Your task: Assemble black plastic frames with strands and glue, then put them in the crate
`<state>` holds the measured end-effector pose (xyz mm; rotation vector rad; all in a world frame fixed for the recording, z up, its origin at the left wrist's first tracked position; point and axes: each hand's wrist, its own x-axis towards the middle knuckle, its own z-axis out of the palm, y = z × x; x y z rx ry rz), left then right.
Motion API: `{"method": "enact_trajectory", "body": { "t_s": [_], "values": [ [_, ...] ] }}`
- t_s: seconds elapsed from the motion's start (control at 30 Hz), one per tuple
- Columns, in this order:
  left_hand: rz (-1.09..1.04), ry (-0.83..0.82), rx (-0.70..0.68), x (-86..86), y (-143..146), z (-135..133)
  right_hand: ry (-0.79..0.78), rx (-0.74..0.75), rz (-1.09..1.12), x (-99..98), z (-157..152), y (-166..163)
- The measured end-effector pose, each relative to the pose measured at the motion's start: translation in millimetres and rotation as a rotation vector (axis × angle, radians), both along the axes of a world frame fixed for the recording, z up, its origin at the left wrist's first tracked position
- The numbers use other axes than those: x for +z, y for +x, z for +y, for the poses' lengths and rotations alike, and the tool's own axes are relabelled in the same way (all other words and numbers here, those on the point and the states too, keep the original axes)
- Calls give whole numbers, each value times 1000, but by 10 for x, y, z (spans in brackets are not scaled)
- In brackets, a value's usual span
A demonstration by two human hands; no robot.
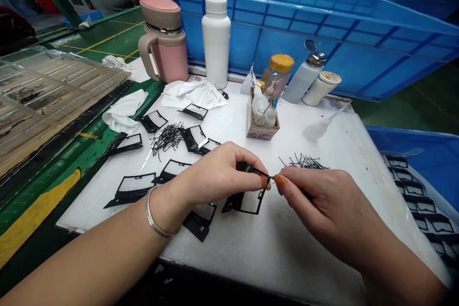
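Observation:
Over the white tabletop, my left hand point(218, 174) grips a black plastic frame point(251, 203) with a rectangular opening, thumb and fingers at its upper edge. My right hand point(322, 201) is closed in a pinch at the frame's upper right corner. Between its fingertips is a thin black strip point(272, 177), its end touching or very near the frame; the contact is too small to make out. Behind the right hand lies a small pile of thin black strips point(304, 161). More black frames point(134, 184) lie to the left, around a bigger strip pile point(168, 137).
A small box point(263, 130) of squeeze bottles stands at mid-table. Behind are a pink mug point(168, 52), a white bottle point(216, 43), a yellow-lidded jar point(278, 71) and a pump bottle point(303, 76). A large blue crate point(322, 24) borders the back; a blue bin point(430, 153) at right holds frames.

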<state>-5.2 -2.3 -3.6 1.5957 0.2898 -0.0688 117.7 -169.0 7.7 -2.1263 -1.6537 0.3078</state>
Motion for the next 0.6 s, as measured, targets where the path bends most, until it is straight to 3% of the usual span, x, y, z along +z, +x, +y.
{"method": "enact_trajectory", "body": {
  "t_s": [0.6],
  "values": [
    [-2, -3, -1, -26, 19, 6, -15, -2, 21, 9, 5, 2]
  ]
}}
